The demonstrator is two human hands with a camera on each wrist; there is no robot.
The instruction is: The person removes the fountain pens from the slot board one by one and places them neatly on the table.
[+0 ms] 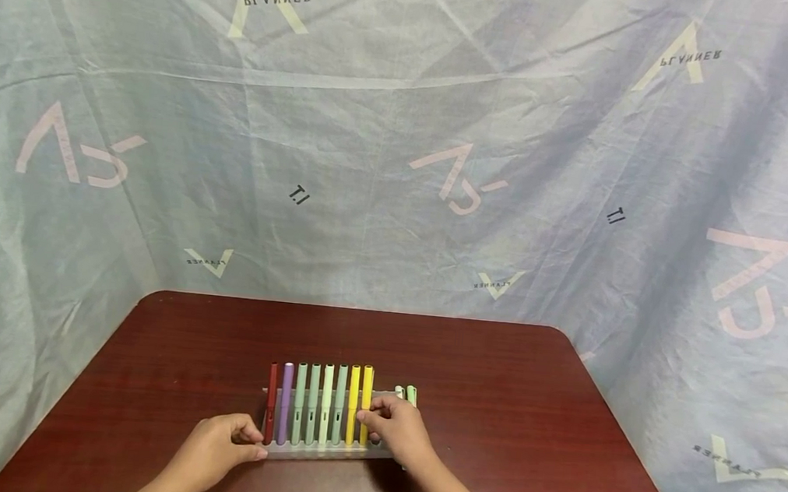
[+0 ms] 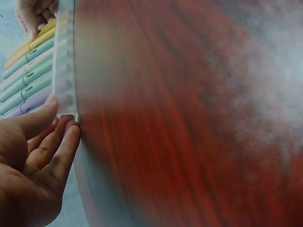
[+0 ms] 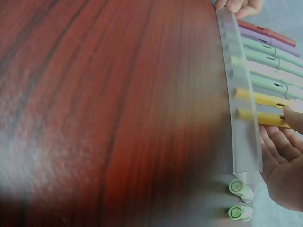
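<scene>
A frosted clear pen rack [image 1: 320, 452] stands on the table with a row of pens upright in it. From the left come a dark red pen [image 1: 272, 392], a purple pen [image 1: 286, 393], several green pens [image 1: 314, 395] and two yellow pens. My left hand [image 1: 214, 449] pinches the rack's left end between thumb and fingers. With thumb and fingertips, my right hand [image 1: 402, 430] pinches the rightmost yellow pen [image 1: 367, 388], whose lower end sits in the rack. The right hand hides part of the rack's right end in the head view.
Two pens with light green ends [image 3: 240, 213] lie just past the rack's right end, beside my right hand. The dark red wooden table [image 1: 495, 380] has rounded far corners. A pale printed cloth [image 1: 373, 158] hangs behind it and at both sides.
</scene>
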